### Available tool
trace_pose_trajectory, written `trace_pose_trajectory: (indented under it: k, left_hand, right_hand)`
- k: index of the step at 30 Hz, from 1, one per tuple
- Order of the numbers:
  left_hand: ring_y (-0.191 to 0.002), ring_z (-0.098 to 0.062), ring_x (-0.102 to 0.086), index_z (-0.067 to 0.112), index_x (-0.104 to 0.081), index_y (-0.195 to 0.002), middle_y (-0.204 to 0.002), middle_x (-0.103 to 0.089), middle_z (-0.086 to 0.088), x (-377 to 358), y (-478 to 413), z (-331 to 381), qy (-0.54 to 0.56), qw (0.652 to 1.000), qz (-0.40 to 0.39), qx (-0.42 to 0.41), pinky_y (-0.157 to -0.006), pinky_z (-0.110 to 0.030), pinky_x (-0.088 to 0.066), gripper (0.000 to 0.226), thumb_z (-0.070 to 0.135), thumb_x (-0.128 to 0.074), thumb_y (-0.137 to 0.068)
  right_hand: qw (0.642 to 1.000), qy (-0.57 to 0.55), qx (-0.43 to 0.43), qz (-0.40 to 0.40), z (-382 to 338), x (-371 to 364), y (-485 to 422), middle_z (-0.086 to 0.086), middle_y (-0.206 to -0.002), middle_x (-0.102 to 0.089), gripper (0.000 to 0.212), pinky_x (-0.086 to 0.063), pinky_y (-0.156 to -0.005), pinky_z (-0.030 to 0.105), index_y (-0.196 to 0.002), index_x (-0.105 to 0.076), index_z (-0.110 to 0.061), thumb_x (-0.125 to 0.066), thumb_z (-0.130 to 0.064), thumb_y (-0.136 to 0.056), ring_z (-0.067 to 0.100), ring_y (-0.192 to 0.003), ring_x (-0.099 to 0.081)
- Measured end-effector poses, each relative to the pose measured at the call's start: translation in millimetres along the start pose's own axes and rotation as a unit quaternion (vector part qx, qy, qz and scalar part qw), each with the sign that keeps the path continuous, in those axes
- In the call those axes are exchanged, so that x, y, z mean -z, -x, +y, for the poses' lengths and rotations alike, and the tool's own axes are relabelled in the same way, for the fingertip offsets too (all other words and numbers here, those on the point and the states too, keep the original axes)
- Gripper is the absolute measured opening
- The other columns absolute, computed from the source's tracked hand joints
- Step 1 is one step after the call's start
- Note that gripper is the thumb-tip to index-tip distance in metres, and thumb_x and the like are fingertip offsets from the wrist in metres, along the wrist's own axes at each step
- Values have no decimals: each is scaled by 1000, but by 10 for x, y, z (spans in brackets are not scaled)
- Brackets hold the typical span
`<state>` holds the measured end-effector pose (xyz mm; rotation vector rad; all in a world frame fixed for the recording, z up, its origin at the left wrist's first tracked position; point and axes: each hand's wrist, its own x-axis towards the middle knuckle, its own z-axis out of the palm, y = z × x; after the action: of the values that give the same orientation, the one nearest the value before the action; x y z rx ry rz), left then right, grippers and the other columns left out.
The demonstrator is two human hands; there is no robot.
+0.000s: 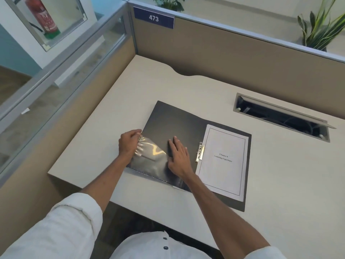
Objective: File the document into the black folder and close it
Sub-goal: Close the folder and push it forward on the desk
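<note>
The black folder [179, 120] lies open on the desk. On its right half rests the white document [223, 159], a printed page beside the metal clip [200, 151] at the spine. A clear plastic sleeve [151, 156] covers the lower part of the left cover. My left hand [128, 143] pinches the left edge of that cover and sleeve. My right hand [178, 156] lies flat, fingers spread, on the sleeve and left cover, holding nothing.
The beige desk [130, 94] sits in a cubicle with tan partition walls. An open cable tray [281, 116] is set into the desk at the right rear. A glass panel runs along the left. Plants stand behind the back partition.
</note>
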<state>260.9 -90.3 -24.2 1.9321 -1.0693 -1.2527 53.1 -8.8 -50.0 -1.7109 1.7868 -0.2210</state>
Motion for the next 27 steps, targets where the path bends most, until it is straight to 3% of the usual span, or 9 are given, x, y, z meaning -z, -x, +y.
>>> trace_pose_trajectory:
  k: [3,7,10,14,17,20,23,25,27]
  left_hand:
    - [-89,-25,-78,7,-83,-126,-126,-82,-15,122,-55,92,167,982,-49,74,-78,-34,-61,35,23,-64,-102]
    - [-80,-17,-76,10,-81,-131,-124,-83,-8,238,-136,167,187,965,-167,82,-73,-30,-56,47,40,-57,-104]
    - [-72,-13,-77,16,-87,-117,-118,-84,-4,179,-130,238,211,951,-216,70,-70,-29,-54,43,43,-56,-104]
    - [-76,-15,-75,20,-91,-100,-102,-86,1,-81,10,352,232,942,-236,54,-76,-32,-52,41,47,-61,-100]
    - [-80,-15,-80,19,-91,-106,-109,-87,1,-305,153,475,232,937,-259,19,-82,-35,-55,44,52,-61,-98]
    - [-85,-17,-81,20,-89,-115,-124,-85,-3,-522,334,630,204,934,-292,-12,-81,-36,-58,50,56,-58,-98]
    - [-89,-16,-81,19,-87,-120,-130,-83,-4,-741,533,770,160,933,-321,-46,-83,-39,-59,54,58,-57,-98]
    - [-98,-13,-82,19,-86,-122,-133,-82,-2,-895,671,836,136,930,-335,-69,-87,-40,-59,53,57,-57,-99]
    - [-118,-13,-80,22,-86,-123,-136,-80,2,-1055,814,876,107,928,-343,-96,-97,-45,-60,50,54,-54,-103]
  right_hand:
    - [999,-36,6,37,-2,39,16,1,-185,-13,81,-17,-140,50,-176,-22,-18,-54,-8,-102,23,-173,-15]
    - [987,-124,10,105,40,170,58,0,-175,-36,68,-34,-133,46,-172,-35,-18,-59,-17,-108,23,-162,-36]
    - [976,-166,10,139,65,303,98,3,-166,-48,60,-41,-130,42,-168,-41,-15,-58,-17,-110,22,-153,-47]
    - [954,-252,-6,161,56,466,204,1,-161,-57,52,-46,-126,37,-166,-45,-16,-53,-24,-115,17,-147,-57]
    - [922,-344,-40,172,67,632,299,-6,-157,-63,45,-45,-126,35,-159,-57,-21,-44,-37,-118,9,-141,-59]
    - [894,-410,-49,171,114,872,404,-2,-136,-77,45,-56,-116,50,-136,-75,-18,-40,-42,-118,21,-126,-74]
    - [868,-461,-48,180,208,1113,526,-1,-122,-84,51,-62,-104,61,-122,-81,-14,-40,-44,-118,35,-105,-81]
    - [858,-474,-47,192,308,1273,627,1,-115,-85,54,-64,-95,57,-118,-82,-10,-40,-45,-118,37,-100,-81]
    - [856,-474,-42,201,436,1423,752,4,-111,-85,57,-67,-87,45,-116,-83,-8,-41,-45,-118,35,-99,-82]
